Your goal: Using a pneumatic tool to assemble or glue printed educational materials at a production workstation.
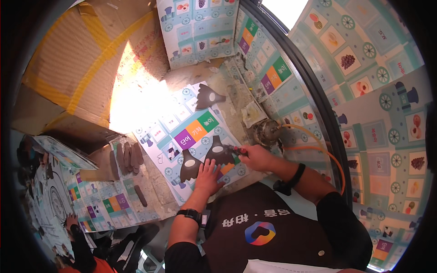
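My left hand lies with its fingers spread on the lower part of a dark brown, flared flat piece, pressing it to a printed sheet. My right hand is closed around a red-handled tool. The tool's dark tip meets the right edge of that piece; its exact kind is unclear. Just left lies a second flared piece, narrow end up. Farther off, a third piece rests on its side, its scalloped edge to the left. Each bears a pale oval patch. Beneath them spreads the printed sheet.
Several brown strips lie at the left, with one loose strip nearer. A round, dirty metal device with an orange hose stands beyond my right hand. Cardboard rises far left. A co-worker's hand shows lower left.
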### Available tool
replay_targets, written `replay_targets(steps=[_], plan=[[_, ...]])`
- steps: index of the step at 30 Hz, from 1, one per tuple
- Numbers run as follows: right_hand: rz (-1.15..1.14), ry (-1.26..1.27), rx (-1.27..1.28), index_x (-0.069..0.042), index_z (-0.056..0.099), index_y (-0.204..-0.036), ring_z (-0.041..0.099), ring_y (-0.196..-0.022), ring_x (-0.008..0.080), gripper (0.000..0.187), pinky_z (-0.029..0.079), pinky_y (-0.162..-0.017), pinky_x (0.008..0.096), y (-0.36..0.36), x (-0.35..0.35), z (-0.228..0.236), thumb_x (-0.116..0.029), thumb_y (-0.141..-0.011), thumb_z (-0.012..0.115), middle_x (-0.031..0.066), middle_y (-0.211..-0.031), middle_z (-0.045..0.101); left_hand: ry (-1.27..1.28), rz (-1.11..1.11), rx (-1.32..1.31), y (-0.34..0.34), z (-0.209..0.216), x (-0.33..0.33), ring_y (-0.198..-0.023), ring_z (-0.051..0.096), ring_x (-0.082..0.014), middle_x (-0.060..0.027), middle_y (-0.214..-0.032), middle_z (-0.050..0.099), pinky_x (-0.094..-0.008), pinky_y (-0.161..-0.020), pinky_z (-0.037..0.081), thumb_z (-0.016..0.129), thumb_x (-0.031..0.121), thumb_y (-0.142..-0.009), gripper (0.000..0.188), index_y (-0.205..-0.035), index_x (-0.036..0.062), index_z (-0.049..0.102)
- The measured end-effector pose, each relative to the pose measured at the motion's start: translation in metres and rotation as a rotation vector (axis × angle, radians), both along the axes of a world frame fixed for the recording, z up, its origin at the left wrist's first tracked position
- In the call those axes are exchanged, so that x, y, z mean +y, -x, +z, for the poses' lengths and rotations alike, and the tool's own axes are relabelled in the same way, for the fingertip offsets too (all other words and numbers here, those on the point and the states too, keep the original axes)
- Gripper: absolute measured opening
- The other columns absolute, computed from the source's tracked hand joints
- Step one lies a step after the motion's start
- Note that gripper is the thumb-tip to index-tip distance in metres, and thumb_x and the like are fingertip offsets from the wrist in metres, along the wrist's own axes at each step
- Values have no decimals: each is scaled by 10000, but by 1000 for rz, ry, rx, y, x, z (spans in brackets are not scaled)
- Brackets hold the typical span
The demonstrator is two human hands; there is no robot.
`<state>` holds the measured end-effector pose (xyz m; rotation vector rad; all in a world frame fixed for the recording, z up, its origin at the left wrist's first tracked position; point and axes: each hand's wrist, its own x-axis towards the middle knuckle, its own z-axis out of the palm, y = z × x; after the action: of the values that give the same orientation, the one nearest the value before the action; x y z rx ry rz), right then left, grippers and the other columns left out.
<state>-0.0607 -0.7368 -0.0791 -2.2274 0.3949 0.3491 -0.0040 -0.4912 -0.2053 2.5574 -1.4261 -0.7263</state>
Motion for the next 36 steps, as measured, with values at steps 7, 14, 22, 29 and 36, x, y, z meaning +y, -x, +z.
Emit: replay_targets(steps=[7,14,22,29,36], plan=[[27,-14,90,-53,639,-1071,638,-877,440,261,523,-768,457,3,-1,10,-244,-894,620,231,-880,668,18,19,-6,3,-3,-1,-1511,148,-361,-163,-1609,234,-497,-1225,152,688,562,-822,835,-1496,148,420],[31,-20,72,-50,638,-1061,635,-892,442,265,520,-778,463,7,-3,1,-259,-901,608,241,-886,666,21,23,-7,5,-4,-2,-1514,146,-353,-158,-1612,229,-493,-1227,144,690,561,-822,838,-1498,148,417],[35,-70,25,-41,631,-1071,645,-884,437,273,523,-775,461,5,4,-4,-252,-898,625,240,-897,669,6,37,-60,12,-8,-4,-1501,193,-348,-170,-1600,250,-508,-1219,155,719,538,-800,848,-1487,135,428],[66,-123,49,-41,632,-1160,664,-888,411,339,525,-790,445,15,3,-14,-257,-899,637,219,-909,684,203,147,-64,15,-4,3,-1439,310,-367,-197,-1507,396,-513,-1196,208,782,428,-761,759,-1388,91,521],[23,104,99,-38,471,-1412,622,-1078,381,595,500,-908,446,86,-23,-51,-326,-907,600,205,-1169,632,357,1137,-63,23,-37,95,-1252,480,-375,-218,-1338,511,-490,-1073,371,760,303,-812,598,-1289,7,556]])
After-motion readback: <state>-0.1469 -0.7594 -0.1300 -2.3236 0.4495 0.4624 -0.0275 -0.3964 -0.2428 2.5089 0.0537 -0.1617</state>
